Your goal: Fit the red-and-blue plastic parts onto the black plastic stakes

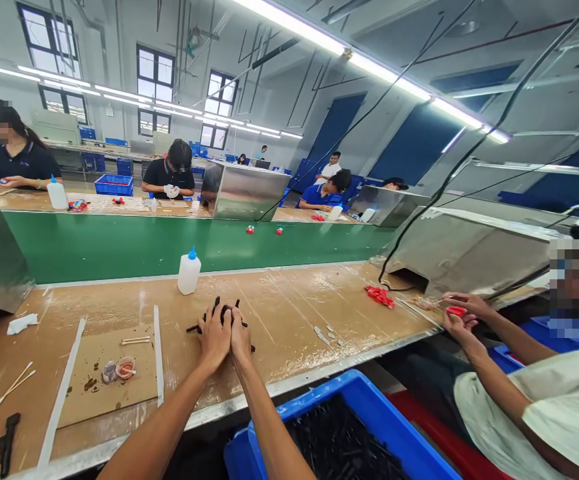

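Both hands are cupped together low over the table, side by side and touching. My left hand (pixel 215 341) and my right hand (pixel 240 339) close around a bunch of black plastic pieces (pixel 225 309), whose thin ends stick out above and to both sides. The fingers hide most of the bunch, so the shape of each piece cannot be made out. At the lower left lies a single black toy gun (pixel 6 443). Below my forearms, a blue bin (pixel 369 393) is filled with many loose black pieces (pixel 339 440).
A white squeeze bottle (pixel 189 272) stands behind my hands. To the left are a cardboard sheet (pixel 134 393) bearing small cups (pixel 125 368), and cotton swabs (pixel 12 387). On the right, a co-worker's hands (pixel 462 320) hold a red piece near a red pile (pixel 379 297).
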Demonstrator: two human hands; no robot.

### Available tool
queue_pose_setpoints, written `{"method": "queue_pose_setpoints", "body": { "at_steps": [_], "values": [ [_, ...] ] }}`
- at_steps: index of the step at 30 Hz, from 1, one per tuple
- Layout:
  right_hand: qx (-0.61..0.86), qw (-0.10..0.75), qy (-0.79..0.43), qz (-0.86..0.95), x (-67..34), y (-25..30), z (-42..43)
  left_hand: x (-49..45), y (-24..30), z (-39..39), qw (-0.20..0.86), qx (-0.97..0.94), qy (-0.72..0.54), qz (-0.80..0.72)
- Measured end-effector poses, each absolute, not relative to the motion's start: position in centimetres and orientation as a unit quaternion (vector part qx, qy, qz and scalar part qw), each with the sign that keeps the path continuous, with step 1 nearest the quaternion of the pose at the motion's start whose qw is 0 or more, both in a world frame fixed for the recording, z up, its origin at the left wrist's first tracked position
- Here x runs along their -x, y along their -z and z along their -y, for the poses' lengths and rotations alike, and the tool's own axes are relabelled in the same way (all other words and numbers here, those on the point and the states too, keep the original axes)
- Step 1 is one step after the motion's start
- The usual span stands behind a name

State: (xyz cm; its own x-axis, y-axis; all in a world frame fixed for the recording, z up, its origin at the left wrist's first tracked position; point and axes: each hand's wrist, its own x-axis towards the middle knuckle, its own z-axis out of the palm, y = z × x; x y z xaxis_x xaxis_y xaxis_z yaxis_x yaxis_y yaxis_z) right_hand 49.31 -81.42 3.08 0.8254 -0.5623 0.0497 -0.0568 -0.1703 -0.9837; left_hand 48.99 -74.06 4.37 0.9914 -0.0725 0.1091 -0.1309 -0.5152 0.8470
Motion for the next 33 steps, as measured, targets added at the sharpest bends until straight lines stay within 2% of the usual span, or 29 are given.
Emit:
{"method": "queue_pose_setpoints", "body": {
  "at_steps": [9,12,22,26,30,33],
  "values": [
    [0.864,0.395,0.221,-0.221,-46.8,-2.0,82.4,-48.3,-2.6,72.5,0.333,-0.935,-0.064,0.105],
    [0.888,0.360,0.205,-0.201,-45.8,-1.8,83.1,-48.0,-2.1,72.4,0.300,-0.943,-0.083,0.117],
    [0.898,0.414,0.141,-0.048,-44.7,-5.2,88.8,-47.4,-3.7,72.2,0.257,-0.954,-0.112,0.105],
    [0.892,0.423,0.161,-0.013,-42.5,-5.3,90.7,-46.0,-5.5,73.5,0.249,-0.937,-0.194,0.150],
    [0.876,0.434,0.207,-0.036,-37.5,-6.4,91.6,-41.1,-7.6,75.5,0.331,-0.839,-0.329,0.280],
    [0.847,0.432,0.288,-0.111,-29.9,-8.1,91.3,-35.2,-7.7,76.9,0.427,-0.750,-0.307,0.401]
  ]
}}
